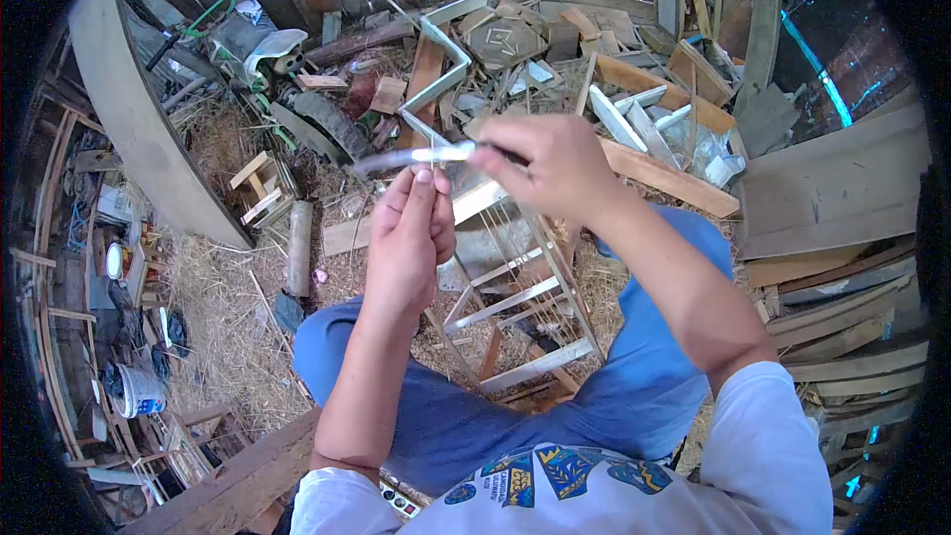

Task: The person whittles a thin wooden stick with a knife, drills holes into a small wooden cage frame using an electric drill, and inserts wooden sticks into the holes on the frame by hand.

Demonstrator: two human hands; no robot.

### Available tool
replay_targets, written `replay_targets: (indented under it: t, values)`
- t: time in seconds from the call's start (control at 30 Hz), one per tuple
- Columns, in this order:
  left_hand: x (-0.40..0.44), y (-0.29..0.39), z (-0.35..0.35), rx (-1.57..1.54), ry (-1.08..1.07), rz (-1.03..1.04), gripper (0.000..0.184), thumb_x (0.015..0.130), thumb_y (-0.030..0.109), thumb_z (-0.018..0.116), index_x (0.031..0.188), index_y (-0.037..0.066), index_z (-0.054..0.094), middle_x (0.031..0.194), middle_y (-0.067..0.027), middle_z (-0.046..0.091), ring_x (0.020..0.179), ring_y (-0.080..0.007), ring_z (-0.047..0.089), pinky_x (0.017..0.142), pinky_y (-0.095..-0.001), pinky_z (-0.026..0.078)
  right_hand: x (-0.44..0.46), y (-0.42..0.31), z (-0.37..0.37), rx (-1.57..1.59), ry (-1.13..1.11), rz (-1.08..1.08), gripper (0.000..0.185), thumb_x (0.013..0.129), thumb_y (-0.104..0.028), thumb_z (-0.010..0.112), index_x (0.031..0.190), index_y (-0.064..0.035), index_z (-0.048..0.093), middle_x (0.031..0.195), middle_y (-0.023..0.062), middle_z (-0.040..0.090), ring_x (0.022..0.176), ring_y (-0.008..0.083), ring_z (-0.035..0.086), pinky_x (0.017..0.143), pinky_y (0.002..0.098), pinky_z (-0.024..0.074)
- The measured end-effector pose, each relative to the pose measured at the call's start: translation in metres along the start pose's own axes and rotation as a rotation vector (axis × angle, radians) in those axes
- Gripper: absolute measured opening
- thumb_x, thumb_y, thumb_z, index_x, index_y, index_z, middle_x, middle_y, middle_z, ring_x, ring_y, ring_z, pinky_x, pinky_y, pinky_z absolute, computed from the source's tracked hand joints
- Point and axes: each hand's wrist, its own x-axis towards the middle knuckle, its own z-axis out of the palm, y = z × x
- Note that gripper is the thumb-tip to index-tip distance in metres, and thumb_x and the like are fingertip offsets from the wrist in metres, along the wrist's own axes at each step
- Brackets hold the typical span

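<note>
The right hand (545, 163) grips a knife (421, 156), its blurred blade pointing left — crosswise, just beyond the left hand (408, 228), which pinches a thin strip (432, 167).

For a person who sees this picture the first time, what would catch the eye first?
Probably the bright, blurred knife in the right hand, just above the left hand, near the picture's middle. Next may come the pale slatted frame below the hands, and the large board at upper left.
</note>
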Motion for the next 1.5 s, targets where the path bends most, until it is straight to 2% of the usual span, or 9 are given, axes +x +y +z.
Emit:
replay_targets:
  t: [0.07, 0.1, 0.2, 0.5, 0.63, 0.87, 0.93, 1.03, 1.5]
  values:
    - [-0.001, -0.001, 0.001, 0.016, 0.003, -0.028, 0.02, 0.108, 0.027, 0.047, 0.095, 0.012, 0.054, 0.062, 0.0082, 0.033, 0.046, -0.0033, 0.025, 0.041, -0.023, 0.018, -0.004, -0.003, 0.0, -0.035, -0.142, 0.039, 0.03, 0.094, -0.043, 0.061, 0.086, -0.0143, 0.065, 0.07, 0.0101, 0.064, 0.067, 0.0357, 0.065, 0.056, 0.0477, 0.0486]
    - [0.0, -0.002, -0.002, -0.005, 0.005, -0.054, 0.021, 0.108, 0.027, 0.047, 0.095, 0.012, 0.053, 0.062, 0.0082, 0.032, 0.046, -0.0033, 0.025, 0.041, -0.0233, 0.018, 0.001, 0.001, 0.007, -0.012, -0.016, 0.032, 0.03, 0.094, -0.043, 0.061, 0.086, -0.0144, 0.065, 0.068, 0.0096, 0.064, 0.066, 0.0358, 0.065, 0.056, 0.0474, 0.0483]
    - [-0.004, -0.001, 0.001, -0.036, -0.055, -0.027, 0.02, 0.108, 0.027, 0.048, 0.095, 0.012, 0.054, 0.062, 0.0084, 0.032, 0.046, -0.0032, 0.024, 0.041, -0.0235, 0.018, 0.008, 0.009, -0.004, -0.019, -0.044, 0.143, 0.03, 0.094, -0.043, 0.061, 0.086, -0.0145, 0.065, 0.067, 0.0093, 0.064, 0.065, 0.0356, 0.065, 0.056, 0.0469, 0.0482]
    - [0.003, 0.0, -0.007, 0.017, -0.017, 0.013, 0.021, 0.108, 0.026, 0.046, 0.096, 0.011, 0.054, 0.063, 0.0076, 0.034, 0.047, -0.0027, 0.025, 0.041, -0.0221, 0.019, 0.004, 0.001, 0.01, -0.053, -0.002, -0.028, 0.031, 0.094, -0.044, 0.061, 0.085, -0.0142, 0.063, 0.066, 0.009, 0.063, 0.064, 0.0337, 0.066, 0.056, 0.046, 0.0493]
    - [-0.005, 0.001, 0.0, -0.027, -0.089, -0.047, 0.019, 0.107, 0.024, 0.046, 0.096, 0.011, 0.054, 0.062, 0.0081, 0.032, 0.048, -0.0029, 0.025, 0.041, -0.0216, 0.02, 0.008, 0.008, 0.001, -0.031, 0.029, 0.288, 0.035, 0.095, -0.044, 0.061, 0.083, -0.0116, 0.066, 0.066, 0.0121, 0.063, 0.064, 0.0347, 0.065, 0.056, 0.0461, 0.0487]
    - [-0.004, 0.001, 0.001, -0.009, -0.06, -0.009, 0.017, 0.107, 0.022, 0.046, 0.102, 0.008, 0.054, 0.064, 0.0069, 0.034, 0.048, -0.0026, 0.026, 0.041, -0.0212, 0.02, -0.008, -0.002, 0.005, 0.071, 0.06, 0.051, 0.033, 0.094, -0.043, 0.062, 0.086, -0.0114, 0.066, 0.07, 0.0115, 0.064, 0.066, 0.035, 0.065, 0.056, 0.0465, 0.0485]
    - [-0.005, 0.0, -0.001, -0.01, -0.057, 0.013, 0.017, 0.107, 0.022, 0.047, 0.102, 0.008, 0.054, 0.065, 0.0068, 0.035, 0.048, -0.0025, 0.026, 0.041, -0.0211, 0.021, -0.007, -0.002, 0.004, 0.015, -0.012, -0.051, 0.024, 0.09, -0.033, 0.071, 0.091, -0.0092, 0.067, 0.074, 0.01, 0.064, 0.066, 0.031, 0.064, 0.057, 0.0398, 0.0482]
    - [-0.003, -0.002, -0.001, 0.049, 0.012, 0.045, 0.017, 0.107, 0.023, 0.048, 0.102, 0.008, 0.055, 0.064, 0.0072, 0.037, 0.048, -0.0019, 0.027, 0.04, -0.0205, 0.02, -0.009, -0.009, 0.006, 0.003, -0.006, -0.104, 0.024, 0.089, -0.034, 0.071, 0.09, -0.0097, 0.068, 0.074, 0.0098, 0.064, 0.066, 0.0312, 0.064, 0.057, 0.0409, 0.049]
    - [-0.003, -0.004, -0.001, 0.093, 0.076, 0.063, 0.017, 0.107, 0.025, 0.051, 0.1, 0.01, 0.056, 0.063, 0.0086, 0.036, 0.048, 0.0, 0.026, 0.041, -0.0192, 0.019, -0.004, -0.002, 0.005, -0.063, 0.004, -0.073, 0.026, 0.091, -0.039, 0.067, 0.085, -0.013, 0.066, 0.07, 0.0081, 0.063, 0.064, 0.0311, 0.064, 0.055, 0.0427, 0.0475]
